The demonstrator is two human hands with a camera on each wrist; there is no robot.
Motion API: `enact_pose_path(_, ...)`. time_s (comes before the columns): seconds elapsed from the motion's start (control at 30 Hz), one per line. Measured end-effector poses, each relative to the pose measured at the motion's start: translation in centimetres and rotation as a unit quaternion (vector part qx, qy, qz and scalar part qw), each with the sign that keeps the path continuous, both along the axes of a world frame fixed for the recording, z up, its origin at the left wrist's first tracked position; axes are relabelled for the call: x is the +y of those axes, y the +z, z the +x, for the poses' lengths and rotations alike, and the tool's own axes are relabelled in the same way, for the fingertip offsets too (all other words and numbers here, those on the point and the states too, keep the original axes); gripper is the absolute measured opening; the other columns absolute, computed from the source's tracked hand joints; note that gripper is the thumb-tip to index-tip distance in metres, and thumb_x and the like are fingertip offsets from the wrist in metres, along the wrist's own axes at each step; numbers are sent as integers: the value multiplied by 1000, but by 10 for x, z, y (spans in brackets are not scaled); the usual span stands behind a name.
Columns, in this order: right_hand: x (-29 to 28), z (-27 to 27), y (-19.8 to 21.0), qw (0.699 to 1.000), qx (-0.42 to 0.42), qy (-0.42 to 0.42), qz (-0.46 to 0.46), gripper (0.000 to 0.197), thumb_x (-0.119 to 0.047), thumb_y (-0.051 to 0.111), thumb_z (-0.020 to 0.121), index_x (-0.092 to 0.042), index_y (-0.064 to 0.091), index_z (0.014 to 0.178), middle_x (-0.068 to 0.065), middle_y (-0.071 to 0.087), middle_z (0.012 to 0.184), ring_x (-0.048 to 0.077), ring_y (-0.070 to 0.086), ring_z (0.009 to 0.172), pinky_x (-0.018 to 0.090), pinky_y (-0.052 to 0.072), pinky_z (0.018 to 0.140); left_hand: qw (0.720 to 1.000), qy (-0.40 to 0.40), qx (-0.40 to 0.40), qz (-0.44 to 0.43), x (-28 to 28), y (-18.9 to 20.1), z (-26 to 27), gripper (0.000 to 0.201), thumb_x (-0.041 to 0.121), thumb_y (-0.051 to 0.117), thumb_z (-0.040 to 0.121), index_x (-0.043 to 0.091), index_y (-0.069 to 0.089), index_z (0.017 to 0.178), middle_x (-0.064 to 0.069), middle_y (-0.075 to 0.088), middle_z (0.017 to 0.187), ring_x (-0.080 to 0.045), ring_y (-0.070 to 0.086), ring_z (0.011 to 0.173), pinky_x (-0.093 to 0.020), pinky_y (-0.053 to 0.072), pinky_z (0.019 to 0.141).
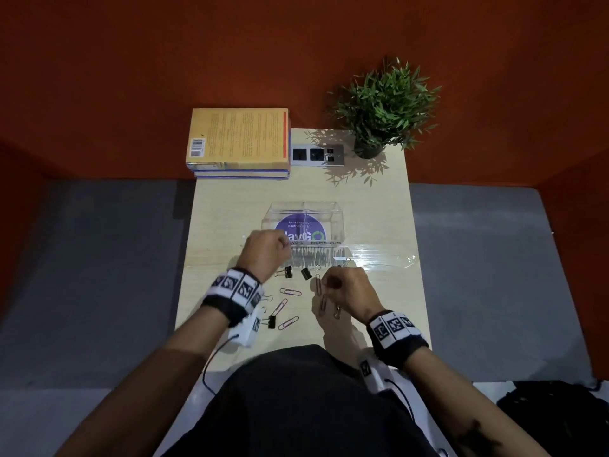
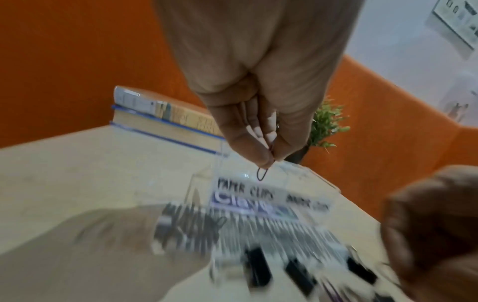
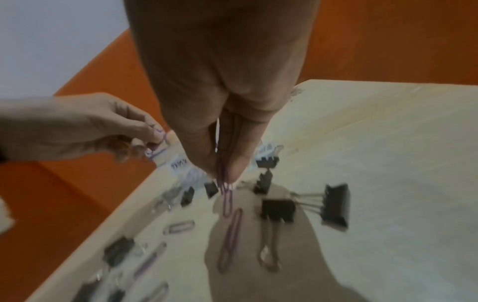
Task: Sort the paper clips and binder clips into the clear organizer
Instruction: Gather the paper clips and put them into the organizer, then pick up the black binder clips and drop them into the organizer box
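Just beyond the left hand [image 1: 263, 252] and its pinched paper clip [image 2: 262, 174] stands the organizer [image 1: 306, 222], while loose binder clips [image 1: 306, 273] lie on the table [image 1: 379, 225] between it and the right hand [image 1: 346, 288].

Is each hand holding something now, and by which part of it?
The left hand pinches a paper clip by its upper end, near the clear organizer. The right hand pinches a purple paper clip by its upper part.
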State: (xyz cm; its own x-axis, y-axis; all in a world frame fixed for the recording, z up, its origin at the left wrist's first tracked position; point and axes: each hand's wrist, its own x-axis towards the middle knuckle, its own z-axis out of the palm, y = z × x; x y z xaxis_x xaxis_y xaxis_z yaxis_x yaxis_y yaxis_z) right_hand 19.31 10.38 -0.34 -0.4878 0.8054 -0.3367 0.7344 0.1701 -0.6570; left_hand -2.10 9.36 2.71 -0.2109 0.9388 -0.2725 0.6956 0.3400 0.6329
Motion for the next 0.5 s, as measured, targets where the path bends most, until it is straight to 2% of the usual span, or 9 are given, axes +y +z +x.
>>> enact_pose_path(0.07,9,-3,15,999,31,-20,2,18,6,68,71,-11,70,76,4,71,71,14,61,63,18,48,58,999,-13,35,21,27,2,-7,10,3,66,81,9,69,74,-9,70,71,-24,64,66,-31,55,66)
enact_pose_path(0.17,31,-20,36,996,72,-47,22,20,5,70,72,-14,70,76,2,71,73,16,65,69,22,53,66,994,-70,80,-14,53,-5,-10,9,6,62,83,8,70,80,-14,71,77,-31,63,70,-39,56,68)
enact_pose_path(0.23,47,-40,44,993,93,-59,50,20,6,68,71,-14,70,73,3,71,69,18,67,66,27,55,65,991,-89,93,-38,55,-8,-11,7,10,64,84,8,70,82,-16,71,81,-32,62,71,-38,55,67)
enact_pose_path(0.37,76,-84,47,991,76,-33,104,17,7,66,71,-8,72,75,8,73,71,21,66,67,28,55,64,992,-54,116,25,25,-4,-9,9,9,60,87,7,68,88,-14,67,87,-32,60,74,-34,49,64)
enact_pose_path(0.43,84,-103,42,991,51,-12,120,20,9,64,71,-7,73,78,10,74,74,24,66,70,30,56,65,992,-42,114,41,-2,-1,-6,11,6,57,90,6,67,87,-11,66,85,-27,59,67,-32,50,59)
enact_pose_path(0.5,87,-114,38,991,31,14,126,19,7,64,73,-8,73,82,11,75,79,27,67,74,36,57,68,992,-70,99,22,-32,-2,1,12,6,56,92,7,67,86,-9,66,86,-20,59,64,-23,47,55)
